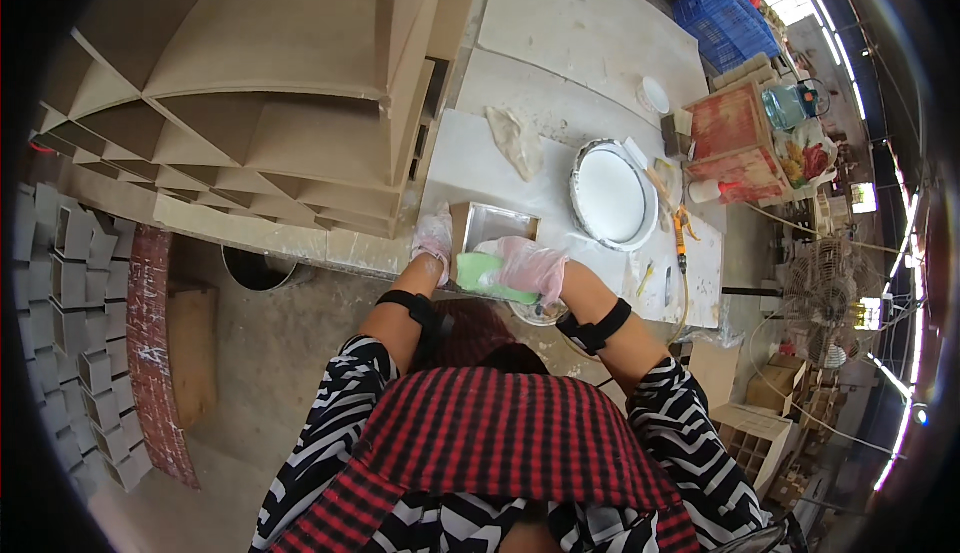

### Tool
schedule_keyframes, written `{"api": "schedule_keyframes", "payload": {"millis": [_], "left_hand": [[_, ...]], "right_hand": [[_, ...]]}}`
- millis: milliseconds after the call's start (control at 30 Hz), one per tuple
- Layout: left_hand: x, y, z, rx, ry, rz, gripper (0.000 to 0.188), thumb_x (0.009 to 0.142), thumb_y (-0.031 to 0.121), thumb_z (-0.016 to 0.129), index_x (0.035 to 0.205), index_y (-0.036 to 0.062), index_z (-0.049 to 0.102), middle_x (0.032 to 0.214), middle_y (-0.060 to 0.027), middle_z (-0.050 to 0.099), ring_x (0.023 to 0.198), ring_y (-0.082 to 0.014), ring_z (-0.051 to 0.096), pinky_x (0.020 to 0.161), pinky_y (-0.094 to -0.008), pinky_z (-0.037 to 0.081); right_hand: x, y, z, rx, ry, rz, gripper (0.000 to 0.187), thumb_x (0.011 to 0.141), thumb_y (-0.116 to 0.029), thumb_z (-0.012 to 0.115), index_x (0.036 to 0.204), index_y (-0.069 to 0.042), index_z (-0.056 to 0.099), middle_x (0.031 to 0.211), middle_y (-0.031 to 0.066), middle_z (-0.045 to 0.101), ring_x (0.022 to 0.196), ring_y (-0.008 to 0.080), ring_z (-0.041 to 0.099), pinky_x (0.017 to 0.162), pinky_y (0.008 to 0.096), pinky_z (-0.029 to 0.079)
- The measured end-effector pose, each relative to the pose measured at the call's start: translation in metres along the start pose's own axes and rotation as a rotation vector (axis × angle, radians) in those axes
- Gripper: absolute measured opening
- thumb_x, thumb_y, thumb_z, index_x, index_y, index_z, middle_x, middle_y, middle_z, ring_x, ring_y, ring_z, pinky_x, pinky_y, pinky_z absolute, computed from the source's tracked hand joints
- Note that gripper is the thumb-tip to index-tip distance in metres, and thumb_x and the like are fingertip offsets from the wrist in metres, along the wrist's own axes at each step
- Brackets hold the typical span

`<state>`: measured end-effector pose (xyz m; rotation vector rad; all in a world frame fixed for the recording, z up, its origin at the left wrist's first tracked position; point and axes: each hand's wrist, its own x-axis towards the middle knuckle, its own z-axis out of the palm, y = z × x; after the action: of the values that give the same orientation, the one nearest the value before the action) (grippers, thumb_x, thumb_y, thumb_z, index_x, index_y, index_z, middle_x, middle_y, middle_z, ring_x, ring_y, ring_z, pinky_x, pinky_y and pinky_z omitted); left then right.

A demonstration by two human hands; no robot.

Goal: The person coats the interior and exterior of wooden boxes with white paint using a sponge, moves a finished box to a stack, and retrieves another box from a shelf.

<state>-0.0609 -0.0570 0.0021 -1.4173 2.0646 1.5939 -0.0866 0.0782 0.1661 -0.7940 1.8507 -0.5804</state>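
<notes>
A small open box [508, 216] with brown cardboard sides and a pale, shiny inside lies near the front edge of the worktable. My left hand [434, 237], in a thin, white-smeared glove, grips its left side. In my gloved right hand [532, 267] is a green sponge [478, 272], held at the near side of the box; my fingers partly cover both. Just right of the box stands a round tub [612, 193] of white paste or paint, its rim smeared. A wooden-handled brush [648, 168] rests across the tub's right rim.
Large cardboard divider racks [280, 23] are stacked at the left. A crumpled cloth [516, 143] lies on the worktable [590, 13]. An orange air gun [681, 233] with a hose sits at the right. Beyond are blue crates [722, 18] and a fan [825, 288].
</notes>
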Motion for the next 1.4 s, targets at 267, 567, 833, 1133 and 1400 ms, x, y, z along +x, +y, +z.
{"api": "schedule_keyframes", "payload": {"millis": [267, 567, 833, 1133, 1400], "left_hand": [[0.026, -0.028, 0.023, -0.12, 0.003, 0.043, 0.069, 0.085, 0.059, 0.042, 0.089, -0.0063, 0.064, 0.086, -0.0265, 0.062, 0.087, -0.0403, 0.06, 0.074, -0.0424, 0.045], [-0.005, 0.002, -0.01, -0.046, -0.177, -0.045, 0.068, 0.089, 0.056, 0.029, 0.109, -0.0014, 0.059, 0.113, -0.0241, 0.056, 0.109, -0.0397, 0.051, 0.092, -0.0422, 0.04], [-0.002, -0.001, -0.006, 0.031, -0.114, 0.033, 0.067, 0.09, 0.053, 0.026, 0.105, -0.0023, 0.06, 0.11, -0.0254, 0.056, 0.109, -0.0392, 0.051, 0.094, -0.0427, 0.039], [0.016, -0.01, 0.005, 0.058, -0.145, 0.009, 0.067, 0.09, 0.053, 0.027, 0.105, -0.0022, 0.061, 0.108, -0.0258, 0.057, 0.107, -0.0386, 0.052, 0.093, -0.0422, 0.04], [0.01, -0.007, 0.001, -0.031, -0.133, 0.012, 0.066, 0.089, 0.054, 0.031, 0.102, -0.0027, 0.062, 0.106, -0.0257, 0.058, 0.105, -0.0384, 0.054, 0.091, -0.0413, 0.041]], "right_hand": [[-0.016, -0.028, -0.03, 0.064, -0.03, 0.183, 0.027, 0.084, -0.017, 0.058, 0.107, -0.005, 0.06, 0.088, 0.0082, 0.064, 0.077, 0.016, 0.057, 0.072, 0.033, 0.046], [-0.01, -0.031, -0.016, -0.211, -0.204, 0.189, 0.035, 0.08, -0.024, 0.059, 0.109, -0.004, 0.059, 0.088, 0.0138, 0.065, 0.078, 0.0217, 0.061, 0.072, 0.0345, 0.047], [-0.025, -0.016, -0.027, -0.588, -0.228, 0.285, 0.032, 0.076, -0.028, 0.056, 0.092, -0.001, 0.064, 0.081, 0.0183, 0.064, 0.073, 0.0321, 0.061, 0.07, 0.0407, 0.047], [-0.016, -0.027, 0.008, -0.003, 0.017, 0.264, 0.031, 0.085, -0.024, 0.055, 0.111, -0.008, 0.058, 0.094, 0.0122, 0.064, 0.084, 0.025, 0.058, 0.079, 0.0355, 0.044], [-0.036, -0.012, -0.014, -0.508, -0.112, 0.243, 0.026, 0.082, -0.026, 0.052, 0.099, -0.008, 0.06, 0.088, 0.0145, 0.064, 0.084, 0.0278, 0.06, 0.077, 0.0371, 0.045]]}}
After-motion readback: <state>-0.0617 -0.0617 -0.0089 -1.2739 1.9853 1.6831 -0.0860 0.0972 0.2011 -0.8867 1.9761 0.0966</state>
